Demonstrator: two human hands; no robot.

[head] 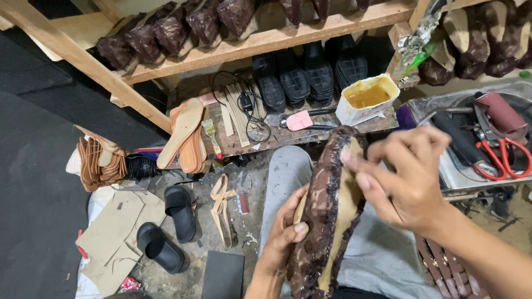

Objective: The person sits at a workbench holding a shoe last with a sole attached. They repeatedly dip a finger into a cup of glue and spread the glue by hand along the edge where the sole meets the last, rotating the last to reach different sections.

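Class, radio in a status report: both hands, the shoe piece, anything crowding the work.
Left hand grips shoe upper from below. Right hand presses fingertips on its top edge. Glue tub beyond, apart. Nothing in the way.

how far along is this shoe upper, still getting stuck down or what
Done: brown patterned fabric already wraps the sole's near edge. In hand: left hand steadies the shoe piece while right hand presses the tan insole near the toe. Left: insole face remains bare; glue tub sits open.
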